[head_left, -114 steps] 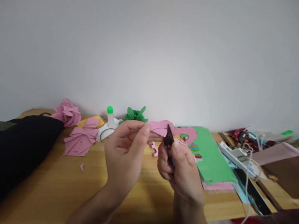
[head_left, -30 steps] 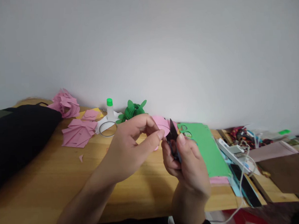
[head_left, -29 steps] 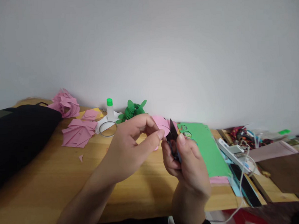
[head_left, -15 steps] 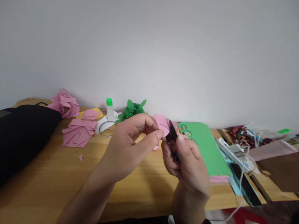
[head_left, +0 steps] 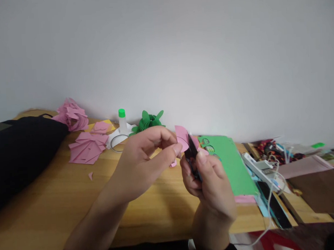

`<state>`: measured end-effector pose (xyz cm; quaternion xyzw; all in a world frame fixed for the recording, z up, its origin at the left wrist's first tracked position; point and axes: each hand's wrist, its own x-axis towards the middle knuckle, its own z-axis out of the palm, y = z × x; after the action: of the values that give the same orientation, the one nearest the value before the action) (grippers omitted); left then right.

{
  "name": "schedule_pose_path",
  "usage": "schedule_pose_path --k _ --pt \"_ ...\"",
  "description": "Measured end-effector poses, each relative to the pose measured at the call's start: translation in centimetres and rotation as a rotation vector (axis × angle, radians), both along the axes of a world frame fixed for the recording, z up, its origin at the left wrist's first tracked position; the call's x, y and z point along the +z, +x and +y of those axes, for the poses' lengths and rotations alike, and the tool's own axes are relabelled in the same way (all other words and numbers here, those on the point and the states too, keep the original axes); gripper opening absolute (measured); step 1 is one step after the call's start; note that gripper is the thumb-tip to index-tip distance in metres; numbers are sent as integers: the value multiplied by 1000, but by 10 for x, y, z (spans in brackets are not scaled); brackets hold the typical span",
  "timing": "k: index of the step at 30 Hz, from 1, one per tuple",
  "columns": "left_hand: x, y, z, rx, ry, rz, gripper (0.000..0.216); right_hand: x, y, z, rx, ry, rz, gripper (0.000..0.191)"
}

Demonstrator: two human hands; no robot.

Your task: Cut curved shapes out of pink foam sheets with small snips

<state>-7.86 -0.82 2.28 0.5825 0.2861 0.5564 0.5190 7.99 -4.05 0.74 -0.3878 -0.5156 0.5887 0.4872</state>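
Observation:
My left hand (head_left: 146, 161) pinches a small pink paper piece (head_left: 182, 137) between thumb and fingers, held above the wooden table (head_left: 62, 207). My right hand (head_left: 209, 178) is wrapped round small black scissors (head_left: 191, 150), whose blades meet the edge of the pink piece. Both hands hover close together just left of a green paper sheet (head_left: 231, 164) with cut-out holes.
Pink paper scraps (head_left: 87, 147), a pink paper flower (head_left: 71, 114), a glue bottle with a green cap (head_left: 122, 121), a wire ring (head_left: 118, 142) and a green paper flower (head_left: 148, 122) lie at the back. A black bag (head_left: 18, 153) fills the left; cables, a white device (head_left: 259, 167) and clutter crowd the right.
The long pink strip seen earlier is now a small rounded piece. In the last second the piece has tilted upward slightly in my left fingers; the scissors stay at its edge.

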Motion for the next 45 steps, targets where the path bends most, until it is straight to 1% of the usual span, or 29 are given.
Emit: schedule_pose_path --k 6,13,20,24,29,41,45 --pt "1 0 1 -23 -16 -35 14 2 0 1 10 9 -17 51" --pt "4 0 0 10 10 -34 17 3 -1 1 38 28 31 48" --pt "4 1 -1 51 13 -22 16 3 -1 0 33 37 17 48" --pt "2 2 0 80 38 -2 16 1 -1 1 62 51 30 45" --pt "0 0 0 80 87 3 14 -1 0 3 86 81 45 43" --pt "1 -2 -2 90 79 42 13 -1 1 4 95 117 15 44" --pt "1 -2 -2 91 74 47 13 -1 1 4 86 105 4 44"
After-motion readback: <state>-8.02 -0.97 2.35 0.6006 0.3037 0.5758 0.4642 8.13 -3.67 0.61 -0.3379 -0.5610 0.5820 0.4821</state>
